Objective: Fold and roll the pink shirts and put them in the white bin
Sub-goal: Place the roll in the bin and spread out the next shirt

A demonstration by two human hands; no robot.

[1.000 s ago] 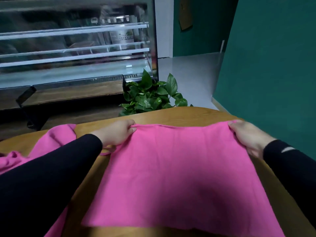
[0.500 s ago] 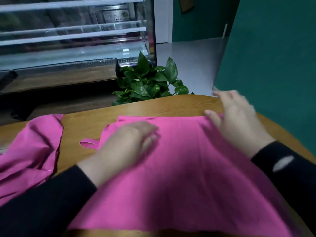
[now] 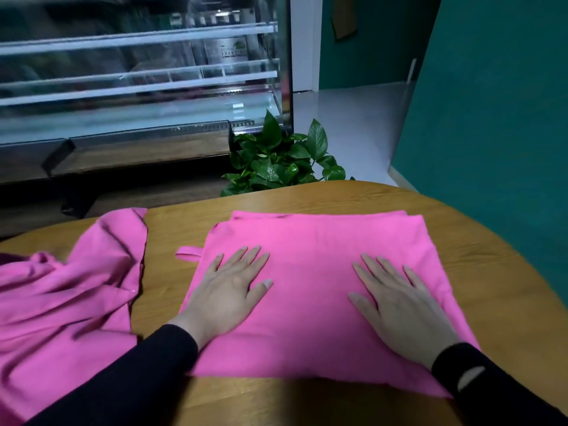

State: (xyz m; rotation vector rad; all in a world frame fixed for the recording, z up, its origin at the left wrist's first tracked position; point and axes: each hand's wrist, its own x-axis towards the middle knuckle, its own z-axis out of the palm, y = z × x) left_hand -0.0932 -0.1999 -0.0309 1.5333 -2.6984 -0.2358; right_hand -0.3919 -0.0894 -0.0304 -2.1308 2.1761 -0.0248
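Both hands flat on folded pink shirt (image 3: 319,241).
Left hand (image 3: 229,290) and right hand (image 3: 399,305) press it, fingers straight and spread, on wooden table (image 3: 498,272); second pink shirt (image 3: 67,290) crumpled to the left.

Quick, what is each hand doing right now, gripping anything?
Left hand: open, flat on the folded pink shirt.
Right hand: open, flat on the same shirt.

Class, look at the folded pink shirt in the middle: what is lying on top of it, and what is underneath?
Both hands, left hand and right hand, rest flat on the folded pink shirt. The wooden table lies underneath; anything beneath the fabric is covered.
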